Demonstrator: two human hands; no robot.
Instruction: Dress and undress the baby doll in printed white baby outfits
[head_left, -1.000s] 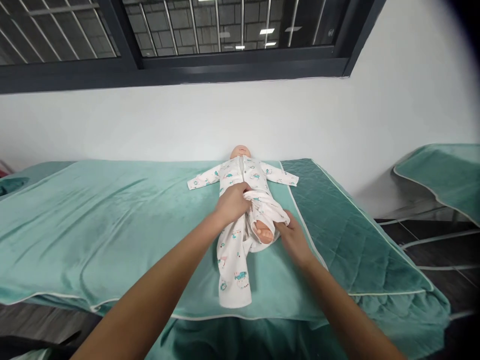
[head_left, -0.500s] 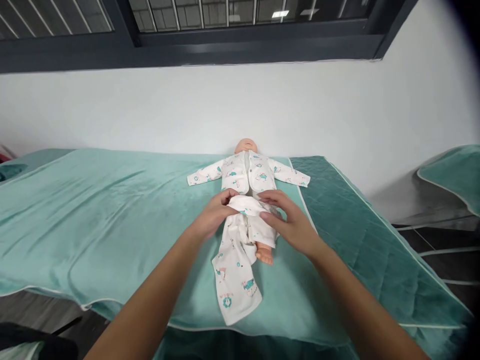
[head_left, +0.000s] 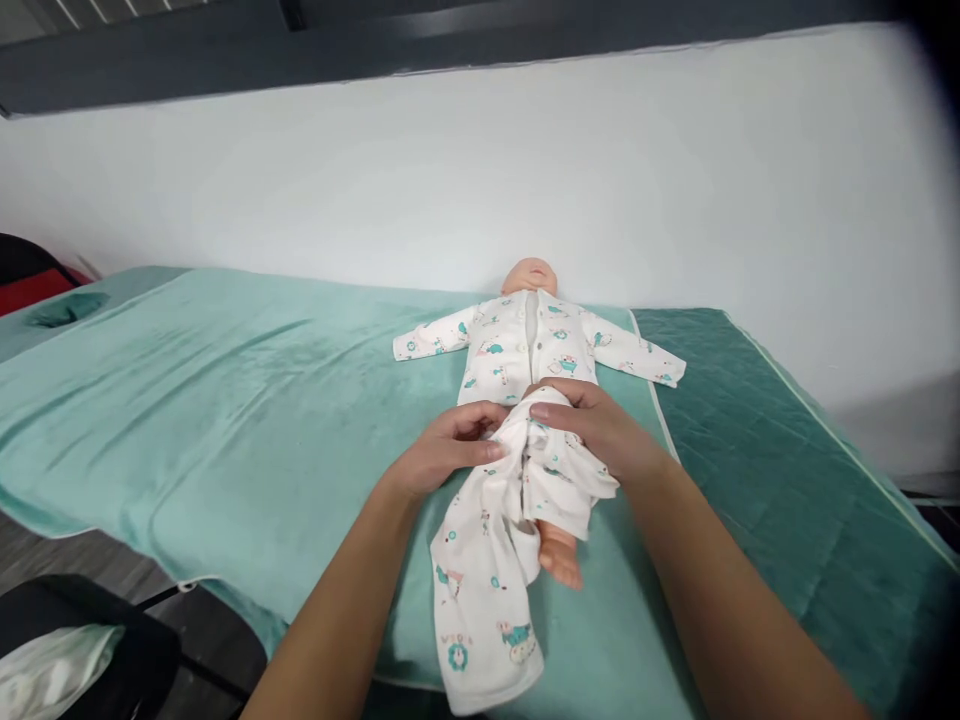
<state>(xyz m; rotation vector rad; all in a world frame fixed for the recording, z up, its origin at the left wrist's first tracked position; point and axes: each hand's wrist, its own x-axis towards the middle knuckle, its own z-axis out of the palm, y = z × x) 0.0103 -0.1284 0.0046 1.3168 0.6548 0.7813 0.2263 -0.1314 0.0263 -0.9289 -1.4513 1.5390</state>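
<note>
A baby doll lies on its back, its head toward the wall. It wears a white printed jacket with both sleeves spread out. White printed baby trousers cover its lower body. One bare foot shows at the hem of the right-hand trouser leg, while the left-hand leg lies long and flat with no foot visible. My left hand pinches the trousers at their left side near the waist. My right hand grips bunched cloth at the waistband on the other side.
Under the doll spreads a light green sheet, with a dark green quilted cover on the right. A white wall rises behind. At lower left stands a black item with pale cloth in it.
My right hand has closed on the waistband and drawn it up. The trousers' right side is more bunched. The view has shifted closer and lower, and more of the floor at left shows.
</note>
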